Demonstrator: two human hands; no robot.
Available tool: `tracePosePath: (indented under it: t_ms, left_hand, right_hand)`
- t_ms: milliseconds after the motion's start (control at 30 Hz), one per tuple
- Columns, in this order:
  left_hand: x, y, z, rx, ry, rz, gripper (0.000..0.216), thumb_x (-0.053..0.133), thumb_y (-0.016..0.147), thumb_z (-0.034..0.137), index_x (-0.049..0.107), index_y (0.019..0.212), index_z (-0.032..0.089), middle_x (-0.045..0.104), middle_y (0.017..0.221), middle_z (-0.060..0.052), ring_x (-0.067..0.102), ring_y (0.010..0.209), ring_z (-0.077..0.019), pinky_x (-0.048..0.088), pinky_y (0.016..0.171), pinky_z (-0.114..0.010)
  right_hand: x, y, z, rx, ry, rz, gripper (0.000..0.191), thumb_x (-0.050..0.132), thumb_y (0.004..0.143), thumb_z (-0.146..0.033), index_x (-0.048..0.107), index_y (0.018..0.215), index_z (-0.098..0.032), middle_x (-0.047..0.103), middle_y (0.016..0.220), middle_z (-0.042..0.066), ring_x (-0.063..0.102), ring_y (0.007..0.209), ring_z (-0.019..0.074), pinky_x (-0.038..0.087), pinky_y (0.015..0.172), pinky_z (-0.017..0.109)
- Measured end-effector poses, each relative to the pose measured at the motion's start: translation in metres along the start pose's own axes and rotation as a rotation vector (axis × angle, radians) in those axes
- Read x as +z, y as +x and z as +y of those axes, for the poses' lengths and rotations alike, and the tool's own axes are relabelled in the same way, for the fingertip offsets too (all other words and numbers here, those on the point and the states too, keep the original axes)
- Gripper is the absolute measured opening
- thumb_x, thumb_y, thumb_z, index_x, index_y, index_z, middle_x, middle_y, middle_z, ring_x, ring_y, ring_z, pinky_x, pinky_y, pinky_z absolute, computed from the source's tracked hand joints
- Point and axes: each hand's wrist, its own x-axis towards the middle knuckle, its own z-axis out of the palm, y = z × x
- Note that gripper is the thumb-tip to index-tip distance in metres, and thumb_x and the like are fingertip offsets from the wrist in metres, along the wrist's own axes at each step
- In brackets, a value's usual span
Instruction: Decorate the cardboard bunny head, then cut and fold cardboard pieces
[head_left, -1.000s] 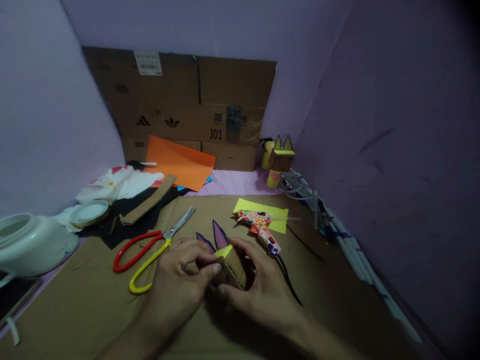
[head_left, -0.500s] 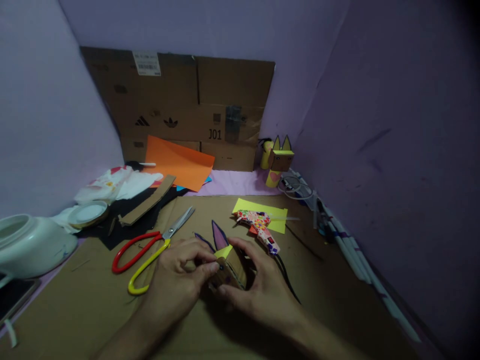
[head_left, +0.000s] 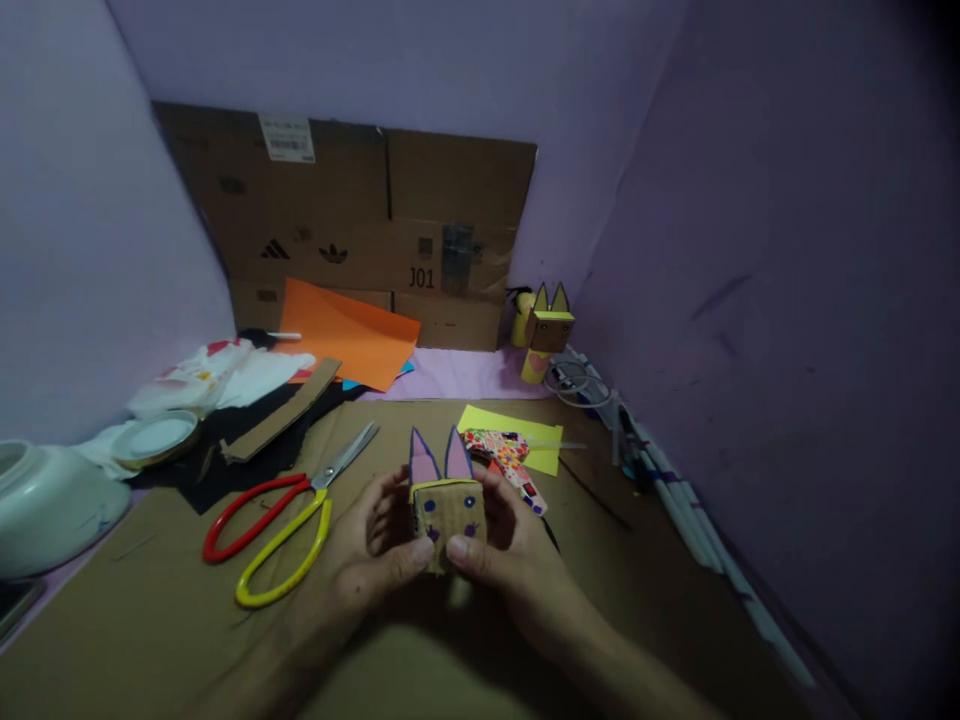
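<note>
Head view: both hands cradle a small cardboard animal head with two pink, purple-edged ears [head_left: 448, 505], held upright just above the brown cardboard work mat [head_left: 150, 640].

Head view, detail: the left hand [head_left: 367, 555] and right hand [head_left: 517, 560] are each closed on a side of the box, thumbs meeting under its drawn face. It looks light and fairly stiff, though the thin paper ears would likely bend or tear off, so the box walls seem the safe place to grip. The red-and-yellow-handled scissors [head_left: 277, 525] lie near on the left; a patterned hot-glue gun [head_left: 510, 462] rests on a yellow paper sheet [head_left: 544, 440] just behind.
</note>
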Motion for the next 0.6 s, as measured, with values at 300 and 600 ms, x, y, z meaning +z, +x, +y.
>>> tracePosePath:
  t_ms: [300, 600]
  left_hand:
    - [0.0027, -0.0028, 0.0004, 0.032, -0.009, -0.147, 0.061, 0.077, 0.064, 0.029, 0.049, 0.117, 0.019, 0.064, 0.116, -0.007, 0.059, 0.107, -0.0222, 0.049, 0.087, -0.028]
    - [0.0041, -0.0024, -0.0004, 0.023, -0.006, -0.131, 0.058, 0.077, 0.063, 0.027, 0.051, 0.115, 0.020, 0.064, 0.114, -0.005, 0.060, 0.106, -0.0218, 0.049, 0.087, -0.028]
  right_hand:
    - [-0.0089, -0.0025, -0.0007, 0.064, -0.004, 0.048, 0.034, 0.065, 0.070, -0.028, 0.060, 0.103, -0.024, 0.063, 0.099, 0.003, 0.058, 0.096, 0.0226, 0.045, 0.083, 0.036]
    - [-0.0053, -0.0012, -0.0047, 0.104, 0.099, 0.078, 0.031, 0.064, 0.064, -0.021, 0.063, 0.095, -0.024, 0.064, 0.089, 0.000, 0.060, 0.084, 0.0198, 0.045, 0.068, 0.028]
